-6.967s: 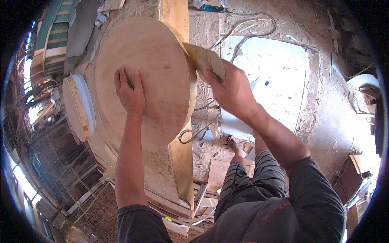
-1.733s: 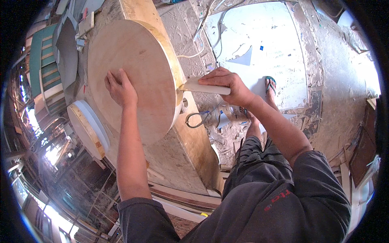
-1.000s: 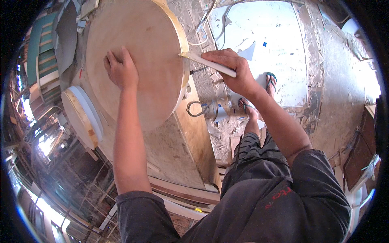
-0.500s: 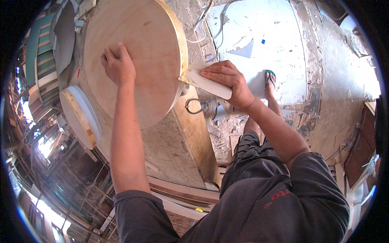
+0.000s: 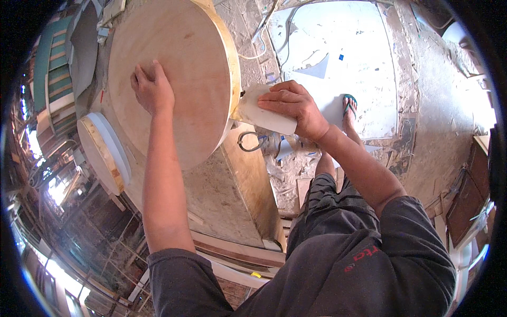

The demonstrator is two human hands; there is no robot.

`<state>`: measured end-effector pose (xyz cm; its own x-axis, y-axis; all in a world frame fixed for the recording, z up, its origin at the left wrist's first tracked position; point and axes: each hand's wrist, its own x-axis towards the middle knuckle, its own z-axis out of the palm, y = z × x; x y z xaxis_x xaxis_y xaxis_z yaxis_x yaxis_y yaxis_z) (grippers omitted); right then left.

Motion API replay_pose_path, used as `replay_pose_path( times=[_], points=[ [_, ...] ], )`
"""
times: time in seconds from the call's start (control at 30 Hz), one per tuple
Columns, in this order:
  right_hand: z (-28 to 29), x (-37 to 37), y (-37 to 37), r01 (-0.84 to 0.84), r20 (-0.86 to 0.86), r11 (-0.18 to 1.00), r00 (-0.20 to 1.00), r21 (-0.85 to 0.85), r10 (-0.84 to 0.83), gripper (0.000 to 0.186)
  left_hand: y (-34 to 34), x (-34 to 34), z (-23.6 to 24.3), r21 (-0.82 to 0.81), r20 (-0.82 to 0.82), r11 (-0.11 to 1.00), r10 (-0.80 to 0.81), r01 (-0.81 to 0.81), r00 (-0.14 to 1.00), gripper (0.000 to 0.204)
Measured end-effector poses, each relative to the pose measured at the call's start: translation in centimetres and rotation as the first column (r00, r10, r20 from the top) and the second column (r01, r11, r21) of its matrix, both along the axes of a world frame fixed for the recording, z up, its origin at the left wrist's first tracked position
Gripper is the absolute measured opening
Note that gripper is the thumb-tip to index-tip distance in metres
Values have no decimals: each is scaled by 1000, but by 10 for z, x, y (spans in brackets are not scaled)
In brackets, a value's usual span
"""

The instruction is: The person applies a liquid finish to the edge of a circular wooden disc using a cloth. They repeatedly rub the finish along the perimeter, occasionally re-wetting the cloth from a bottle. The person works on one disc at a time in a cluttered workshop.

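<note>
A large round plywood disc (image 5: 190, 121) with a yellowish edge lies on a wooden bench. My left hand (image 5: 153, 90) rests on its face, thumb apart and fingers loosely bent, holding nothing. At the disc's right edge my right hand (image 5: 301, 111) grips a flat, pale rectangular piece (image 5: 259, 119), thumb hidden and fingers over its top. One end of that piece meets the yellowish edge.
A second, smaller disc (image 5: 97, 148) with a white layer lies left of the large one. A large white sheet (image 5: 359, 63) covers floor beside my sandalled foot (image 5: 349, 104). A cable loop (image 5: 248, 141) hangs near the bench (image 5: 243, 190); scraps litter the floor.
Since a second ago, my right hand and the pale piece have moved down along the disc's edge, the piece's broad face turned more upward. My left hand stays on the disc.
</note>
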<state>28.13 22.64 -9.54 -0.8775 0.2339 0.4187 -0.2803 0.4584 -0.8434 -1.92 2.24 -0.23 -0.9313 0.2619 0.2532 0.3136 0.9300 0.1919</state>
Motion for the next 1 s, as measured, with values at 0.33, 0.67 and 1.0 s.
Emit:
replay_pose_path(
  times=[0.33, 0.67, 1.0],
  points=[
    [30, 5, 47, -72, 72, 995, 994, -64, 76, 47, -4, -4, -4, -55, -43, 998, 21, -24, 999, 82],
    [90, 95, 193, 301, 396, 492, 913, -817, 99, 34, -5, 54, 32, 237, -291, 970, 11, 61, 957, 60],
    [89, 110, 274, 255, 346, 270, 856, -929, 385, 57, -35, 306, 29, 596, 145, 688, 413, -413, 899, 38]
  ],
)
